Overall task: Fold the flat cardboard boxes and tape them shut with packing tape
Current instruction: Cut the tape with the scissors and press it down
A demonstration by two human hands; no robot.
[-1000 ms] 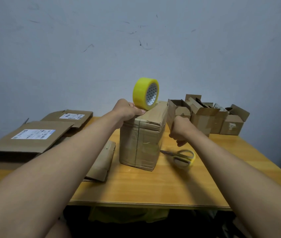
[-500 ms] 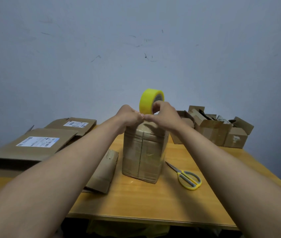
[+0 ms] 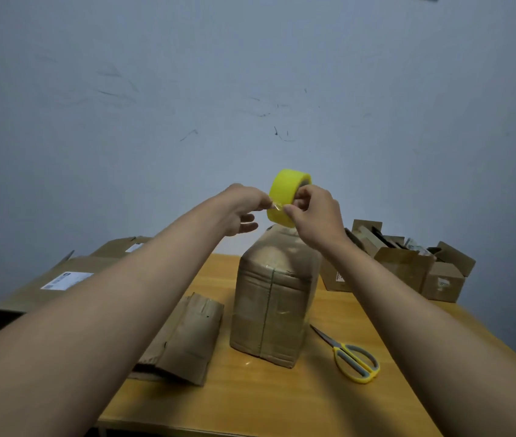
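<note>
Yellow tape roll (image 3: 285,197) is held in the air above the taped-up cardboard box (image 3: 271,307), clear of its top. Right hand (image 3: 313,216): fingers curled round the roll from the right, thumb on its near face. Left hand (image 3: 239,209): thumb and forefinger pinched on the loose clear tape end (image 3: 275,207) at the roll's near-left edge, remaining fingers loosely extended below. Box is stood upright mid-tabletop (image 3: 250,398), covered in glossy tape. A flattened cardboard piece (image 3: 187,339) is laid just left of it; yellow-handled scissors (image 3: 351,357) are laid to its right, blades pointed far-left. Flat labelled boxes (image 3: 67,279) are stacked far left, small open boxes (image 3: 408,263) grouped far right.
</note>
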